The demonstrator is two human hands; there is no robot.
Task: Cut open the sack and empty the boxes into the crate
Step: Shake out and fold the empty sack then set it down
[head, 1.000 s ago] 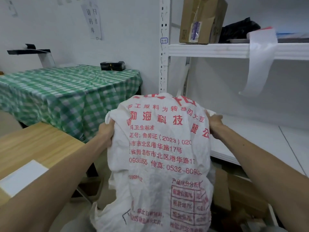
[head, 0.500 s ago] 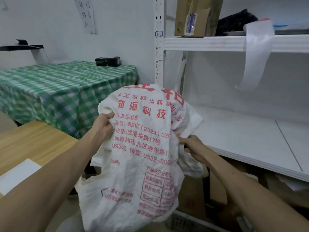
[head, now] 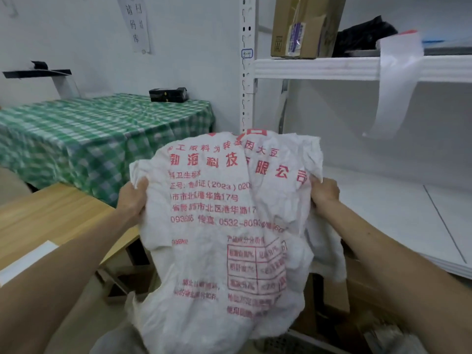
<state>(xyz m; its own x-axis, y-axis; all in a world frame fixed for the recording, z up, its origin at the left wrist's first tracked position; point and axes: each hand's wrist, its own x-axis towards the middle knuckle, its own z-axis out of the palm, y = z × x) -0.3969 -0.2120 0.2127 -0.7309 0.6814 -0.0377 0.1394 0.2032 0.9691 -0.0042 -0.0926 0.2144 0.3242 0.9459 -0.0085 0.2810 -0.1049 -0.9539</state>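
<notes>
Both hands, my left hand (head: 132,200) and my right hand (head: 325,194), are gripping the sack (head: 224,226); my right has moved back up to the edge, so I am shaking it empty.

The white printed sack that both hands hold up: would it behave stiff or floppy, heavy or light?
The sack is probably floppy: it is creased and sags below the left hand and the right hand. It seems light and nearly empty, since it hangs flat with no bulge. Its woven surface may slip a little, so a bunched grip seems sensible.
</notes>
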